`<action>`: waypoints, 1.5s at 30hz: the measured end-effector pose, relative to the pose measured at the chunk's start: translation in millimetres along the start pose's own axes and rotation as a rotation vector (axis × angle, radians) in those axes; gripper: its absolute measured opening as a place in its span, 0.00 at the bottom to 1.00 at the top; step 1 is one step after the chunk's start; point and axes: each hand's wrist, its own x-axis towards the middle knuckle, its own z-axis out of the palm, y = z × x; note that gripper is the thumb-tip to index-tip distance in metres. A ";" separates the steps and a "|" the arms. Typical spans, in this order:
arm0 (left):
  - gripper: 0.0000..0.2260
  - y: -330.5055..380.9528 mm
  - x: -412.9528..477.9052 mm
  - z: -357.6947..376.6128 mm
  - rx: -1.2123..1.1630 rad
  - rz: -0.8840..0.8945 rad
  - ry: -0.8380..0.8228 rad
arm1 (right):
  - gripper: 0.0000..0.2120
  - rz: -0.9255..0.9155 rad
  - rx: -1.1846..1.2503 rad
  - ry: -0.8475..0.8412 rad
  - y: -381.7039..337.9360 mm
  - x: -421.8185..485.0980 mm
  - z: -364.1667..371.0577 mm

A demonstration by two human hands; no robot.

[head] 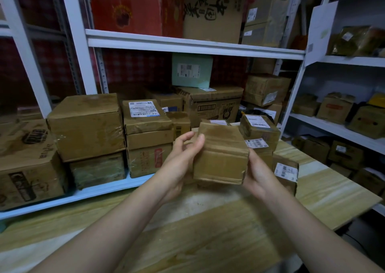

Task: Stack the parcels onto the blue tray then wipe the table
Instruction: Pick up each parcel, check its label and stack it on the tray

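Nearest you, the wooden counter (208,231) lies under both forearms. Above it, your left hand (181,164) and right hand (260,174) clasp a brown cardboard parcel (221,154) between them: each grip is closed on an opposite side, with the parcel lifted clear of the counter. Just behind it, further labelled parcels (259,130) stand on the counter's far edge. Beyond them, white shelving (193,43) carries larger cartons (87,124), one pale green box (191,70) among them.
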 end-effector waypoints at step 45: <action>0.20 -9.4 11.7 -8.2 0.012 -0.032 0.349 | 0.03 -0.325 0.017 -0.064 -11.0 -10.9 -2.7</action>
